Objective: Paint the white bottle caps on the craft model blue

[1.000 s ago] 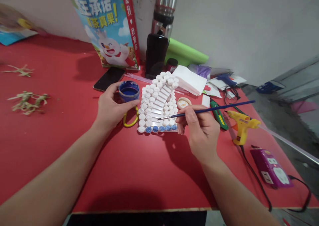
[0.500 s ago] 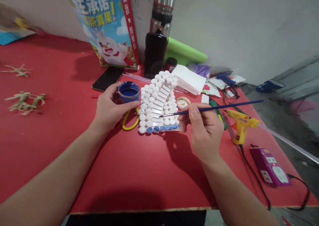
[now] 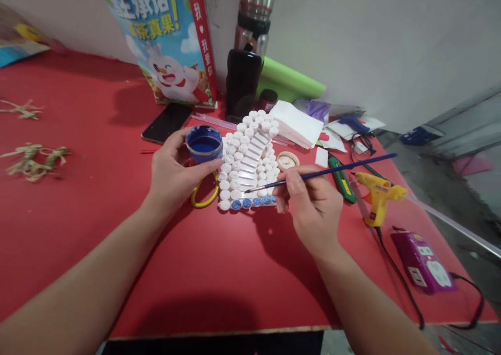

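Observation:
My left hand [image 3: 176, 164] holds a small jar of blue paint [image 3: 204, 145] at the left edge of a model built of white discs [image 3: 230, 175]. The discs surround a curved flight of clear steps [image 3: 248, 168], and several discs in the bottom row are blue. A thin dark blue paintbrush [image 3: 344, 167] is pinched in my right hand [image 3: 309, 203]. Its dark tip is over the lower left part of the model; whether it touches is unclear. Yellow-handled scissors [image 3: 204, 202] lie partly under the jar.
Behind the model are a phone [image 3: 167, 122], a black bottle [image 3: 243, 83], white paper [image 3: 296, 124] and a round lid [image 3: 287, 161]. To the right lie a green cutter [image 3: 342, 180], a yellow glue gun [image 3: 378, 196] and a purple power strip [image 3: 424, 262] with cables on the red table [image 3: 219, 276].
My right hand and the brush have moved left and slightly down, bringing the tip closer to the lower left discs. My left hand still holds the jar in nearly the same place.

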